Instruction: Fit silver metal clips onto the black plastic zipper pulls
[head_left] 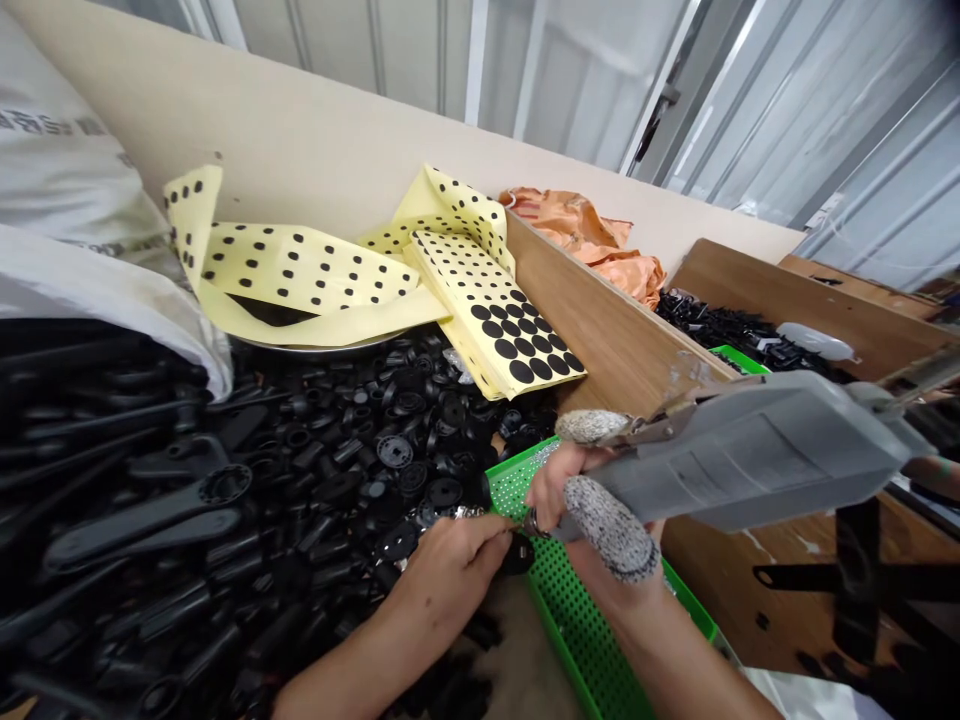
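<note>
My right hand [581, 490], with knitted grey cots on thumb and a finger, is wrapped round a grey power screwdriver [750, 450] whose tip points left and down. My left hand [457, 560] is pinched shut on a small black round plastic part [517, 552] right under that tip, over the near corner of a green perforated tray [585, 630]. A large heap of black plastic caps and discs [390, 450] lies just left of both hands.
Long black plastic arms [142, 510] are piled at left under a white sack [82, 230]. Yellow sheets of black round stickers [495, 310] lie behind the heap. A wooden divider [600, 330] separates a right bin with more black parts [720, 325] and orange cloth [592, 235].
</note>
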